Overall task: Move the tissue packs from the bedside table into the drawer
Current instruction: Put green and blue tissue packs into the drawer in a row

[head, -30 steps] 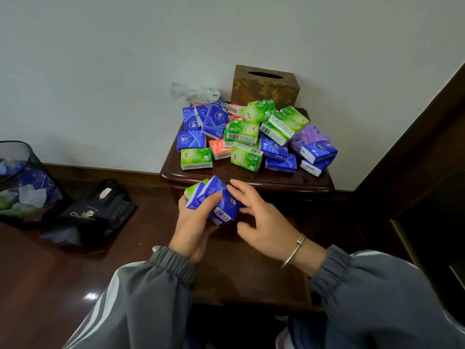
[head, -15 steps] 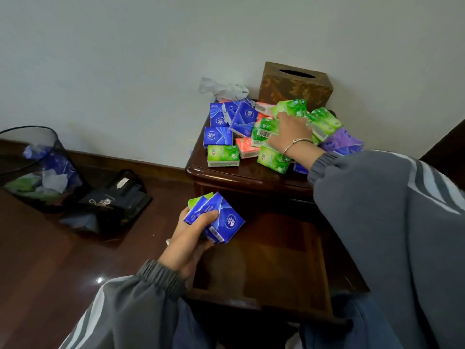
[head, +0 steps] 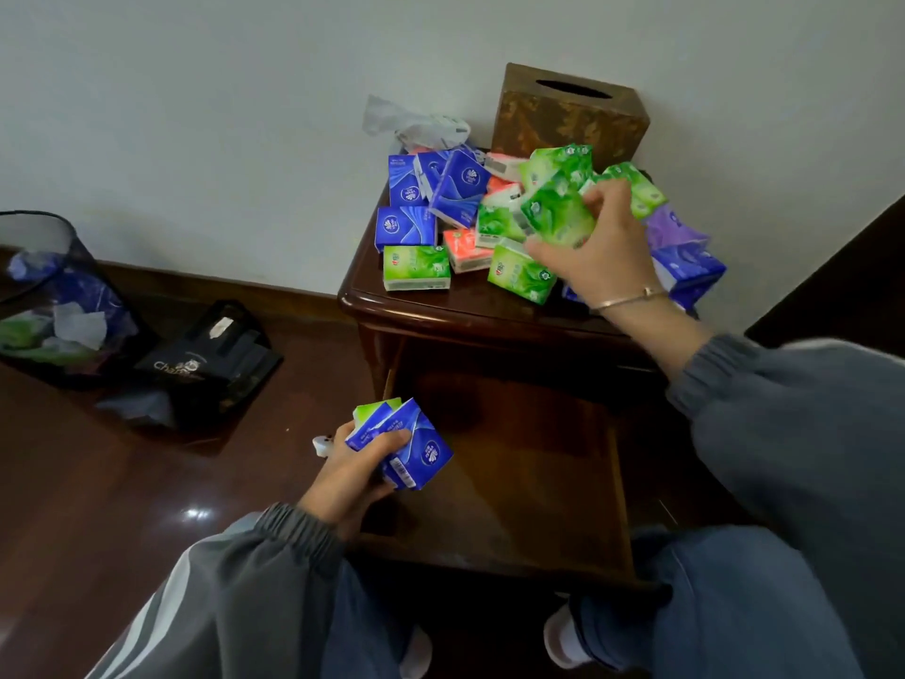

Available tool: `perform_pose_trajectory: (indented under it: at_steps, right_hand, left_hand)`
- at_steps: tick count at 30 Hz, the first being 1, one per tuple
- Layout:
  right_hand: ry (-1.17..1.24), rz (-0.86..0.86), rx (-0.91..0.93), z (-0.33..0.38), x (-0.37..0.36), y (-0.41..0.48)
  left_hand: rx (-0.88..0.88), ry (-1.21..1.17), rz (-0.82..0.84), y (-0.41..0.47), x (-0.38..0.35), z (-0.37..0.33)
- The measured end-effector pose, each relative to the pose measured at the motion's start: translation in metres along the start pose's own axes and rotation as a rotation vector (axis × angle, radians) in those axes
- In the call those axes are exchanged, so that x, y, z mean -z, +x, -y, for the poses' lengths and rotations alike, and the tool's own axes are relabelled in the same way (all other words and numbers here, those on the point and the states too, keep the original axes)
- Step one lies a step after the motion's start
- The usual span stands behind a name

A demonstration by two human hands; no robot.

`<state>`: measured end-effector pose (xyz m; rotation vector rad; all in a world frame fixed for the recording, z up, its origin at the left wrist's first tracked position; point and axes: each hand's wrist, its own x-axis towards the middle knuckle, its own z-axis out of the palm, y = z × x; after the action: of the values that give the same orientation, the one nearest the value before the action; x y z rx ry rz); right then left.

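Note:
A heap of several blue, green, orange and purple tissue packs (head: 416, 223) covers the dark wooden bedside table (head: 440, 306). My right hand (head: 592, 257) is over the heap and grips a green tissue pack (head: 558, 218), lifted a little off the pile. My left hand (head: 357, 468) holds a small stack of blue and green tissue packs (head: 406, 443) at the left edge of the open drawer (head: 514, 463). The drawer's brown bottom shows no packs where I can see it.
A brown wooden tissue box (head: 568, 115) stands at the back of the table against the wall, with a crumpled plastic wrapper (head: 411, 125) beside it. On the floor to the left are a black mesh waste bin (head: 54, 296) and a black bag (head: 205, 365). My knees are below the drawer front.
My right hand left the packs in my left hand, reached up to the heap on the table and took hold of a green pack. My left hand lowered slightly toward the drawer.

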<state>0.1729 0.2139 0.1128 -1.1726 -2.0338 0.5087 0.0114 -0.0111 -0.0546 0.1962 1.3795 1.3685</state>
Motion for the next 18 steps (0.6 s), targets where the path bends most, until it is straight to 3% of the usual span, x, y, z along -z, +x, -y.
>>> perform_pose_trajectory:
  at_steps: [3,5,7,10,13,18]
  right_hand:
    - [0.039,0.258,-0.175,-0.033,0.013,-0.083]
    - [-0.09,0.514,-0.342,-0.065,0.01,-0.134]
    - [-0.226,0.667,-0.469,-0.099,-0.004,-0.174]
    - [-0.438,0.692,-0.565,-0.133,-0.036,-0.209]
    - [-0.643,0.702,-0.52,-0.153,-0.066,-0.22]
    - [-0.758,0.857,-0.551,-0.171,-0.093,-0.229]
  left_hand:
    - [0.05,0.069,-0.016,0.006,-0.001,0.019]
    - [0.079,0.134,0.009,0.011,-0.003,0.025]
    - [0.096,0.17,0.024,0.017,-0.006,0.028]
    - [0.112,0.187,0.057,0.025,-0.011,0.031]
    - [0.118,0.21,0.061,0.028,-0.015,0.036]
    - [0.116,0.244,0.011,0.028,-0.012,0.039]
